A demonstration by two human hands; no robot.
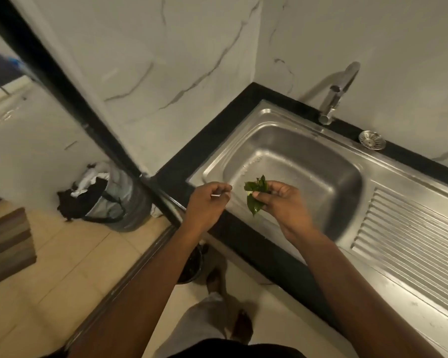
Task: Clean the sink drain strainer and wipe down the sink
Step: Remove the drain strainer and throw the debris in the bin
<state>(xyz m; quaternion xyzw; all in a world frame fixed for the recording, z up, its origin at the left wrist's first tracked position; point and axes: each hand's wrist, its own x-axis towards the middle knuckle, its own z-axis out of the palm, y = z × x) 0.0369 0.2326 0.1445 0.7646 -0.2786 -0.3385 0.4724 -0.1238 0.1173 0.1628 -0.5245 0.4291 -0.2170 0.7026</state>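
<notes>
A steel sink (305,161) with a ribbed drainboard (409,244) is set in a black counter (217,140). The round metal drain strainer (372,140) lies on the counter's back edge, right of the tap (336,94). My right hand (282,202) hovers over the sink's near left corner, shut on a bunch of wet green leaves (255,195). My left hand (207,202) is just left of it over the sink's rim, fingers pinched on a small pale scrap (217,195). The drain hole is hidden by my hands.
A lined waste bin (109,200) with dark and white rubbish stands on the tiled floor to the left, behind a black frame (70,99). A dark bucket (192,264) sits under the counter edge near my feet. Marble walls enclose the corner.
</notes>
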